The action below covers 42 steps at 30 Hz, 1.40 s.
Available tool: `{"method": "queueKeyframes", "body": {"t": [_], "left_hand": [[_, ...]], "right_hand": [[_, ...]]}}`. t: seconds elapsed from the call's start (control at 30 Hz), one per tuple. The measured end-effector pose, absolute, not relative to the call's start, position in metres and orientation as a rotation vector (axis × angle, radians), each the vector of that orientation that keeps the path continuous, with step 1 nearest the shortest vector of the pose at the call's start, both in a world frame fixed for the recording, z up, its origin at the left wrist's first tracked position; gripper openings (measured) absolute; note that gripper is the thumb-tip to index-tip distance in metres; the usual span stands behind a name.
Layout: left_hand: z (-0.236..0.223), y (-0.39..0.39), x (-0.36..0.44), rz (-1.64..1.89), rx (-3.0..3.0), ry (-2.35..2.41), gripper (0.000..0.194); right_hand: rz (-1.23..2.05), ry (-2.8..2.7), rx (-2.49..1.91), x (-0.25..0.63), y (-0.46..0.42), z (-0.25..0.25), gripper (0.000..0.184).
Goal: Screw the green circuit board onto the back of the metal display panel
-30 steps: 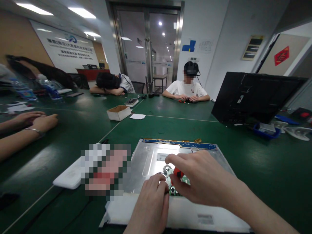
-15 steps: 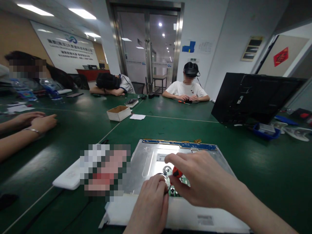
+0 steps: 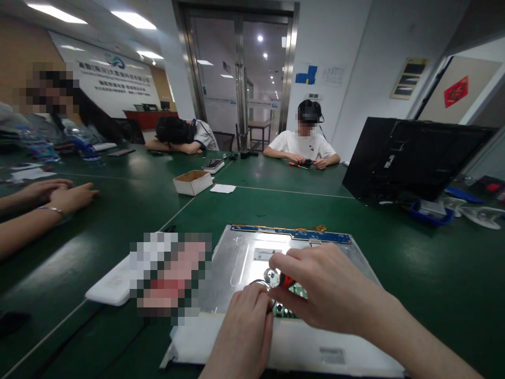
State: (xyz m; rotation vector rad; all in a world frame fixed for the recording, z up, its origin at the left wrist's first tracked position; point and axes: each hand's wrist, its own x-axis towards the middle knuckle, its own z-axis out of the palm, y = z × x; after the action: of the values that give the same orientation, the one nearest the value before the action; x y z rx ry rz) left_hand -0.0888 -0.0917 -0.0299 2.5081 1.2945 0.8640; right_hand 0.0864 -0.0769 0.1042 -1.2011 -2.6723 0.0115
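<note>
A silver metal panel (image 3: 236,263), the back of a display, lies flat on the green table (image 3: 355,221) in front of me, with a blue circuit strip (image 3: 292,233) along its far edge. My right hand (image 3: 327,289) is closed around a red-handled screwdriver (image 3: 287,280), held over a small green circuit board (image 3: 290,302) near the panel's near edge. My left hand (image 3: 246,323) is curled right beside it, fingertips pressed at the board and the tool's tip; what they pinch is hidden. A small round metal part (image 3: 271,275) sits just beyond the fingers.
A white flat object (image 3: 112,281) and a blurred-out patch lie left of the panel. A black monitor shell (image 3: 410,158) stands at right with a blue tray (image 3: 430,210). A small cardboard box (image 3: 193,182) sits mid-table. Another person's arms (image 3: 43,205) rest at left; others sit across.
My right hand has shifted slightly with the screwdriver, its handle now lower and more tilted. The person at far left has raised their head; the nearby left arm's fingers stretched out.
</note>
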Motion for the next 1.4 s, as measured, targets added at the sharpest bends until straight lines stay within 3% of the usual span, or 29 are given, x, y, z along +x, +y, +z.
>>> {"method": "queueKeyframes", "body": {"t": [0.17, 0.47, 0.57, 0.73, 1.0, 1.17, 1.4], "left_hand": [[-0.0263, -0.0915, -0.088, 0.81, 2.515, 1.292, 0.026], [-0.028, -0.0913, -0.0881, 0.852, 2.535, 1.279, 0.027], [-0.0279, -0.0913, -0.0875, 0.813, 2.525, 1.295, 0.025], [-0.0309, -0.0914, -0.0881, 0.803, 2.523, 1.299, 0.025], [-0.0283, -0.0926, -0.0884, 0.743, 2.489, 1.317, 0.026], [-0.026, -0.0934, -0.0885, 0.745, 2.491, 1.323, 0.028], [-0.0274, -0.092, -0.0903, 0.734, 2.494, 1.336, 0.023]], "right_hand": [[0.013, -2.659, -1.205, 0.0854, -0.0763, 0.1054, 0.003], [0.023, -2.661, -1.212, 0.0849, -0.0767, 0.1055, 0.013], [0.026, -2.657, -1.224, 0.0846, -0.0767, 0.1043, 0.008], [0.119, -2.638, -1.163, 0.0847, -0.0794, 0.105, 0.018], [0.091, -2.646, -1.214, 0.084, -0.0769, 0.105, 0.005], [0.148, -2.643, -1.133, 0.0859, -0.0789, 0.1045, 0.017], [0.066, -2.657, -1.199, 0.0874, -0.0754, 0.1023, 0.006]]}}
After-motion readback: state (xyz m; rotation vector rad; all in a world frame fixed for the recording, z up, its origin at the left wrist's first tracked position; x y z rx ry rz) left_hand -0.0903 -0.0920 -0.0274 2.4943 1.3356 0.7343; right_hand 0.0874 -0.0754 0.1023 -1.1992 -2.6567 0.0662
